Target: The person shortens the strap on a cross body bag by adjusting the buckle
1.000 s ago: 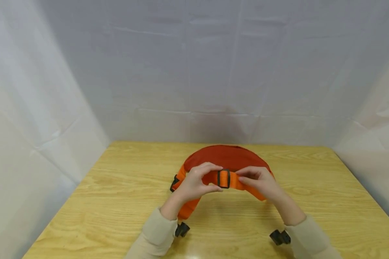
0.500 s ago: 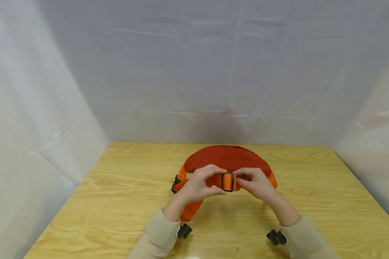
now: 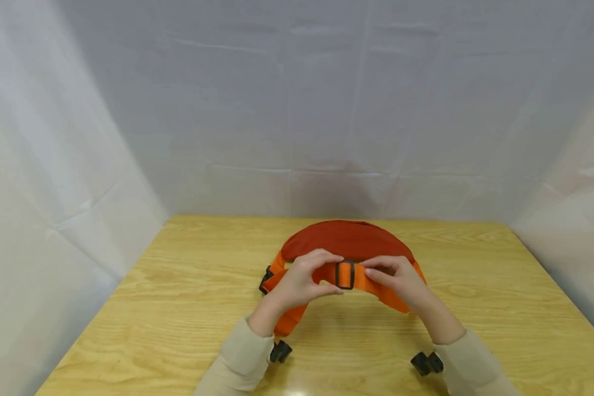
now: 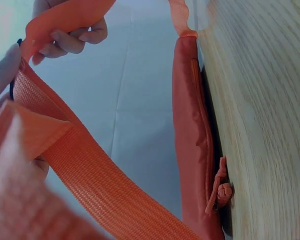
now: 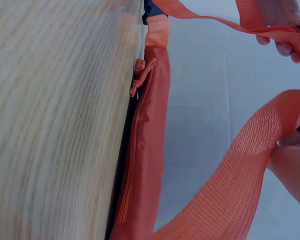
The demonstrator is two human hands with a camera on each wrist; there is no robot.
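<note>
A red waist bag stands on the table, its orange webbing strap looping toward me. My left hand pinches a black slider buckle by its upper and lower edges, thumb below and fingers above. Just right of it, my right hand pinches the strap between thumb and fingers. Both hands hold the webbing raised off the table. In the left wrist view a loose strap fold hangs near the left hand. The right wrist view shows the bag's side with its zip pull.
A black clip buckle sits at the bag's left end. Small black devices show beside both sleeves. The wooden table runs back to a pale hanging sheet, with sheets at both sides.
Half a second ago my right hand came left, close against the slider buckle; now it is back to the right, with more strap showing between. The left hand barely moved.
</note>
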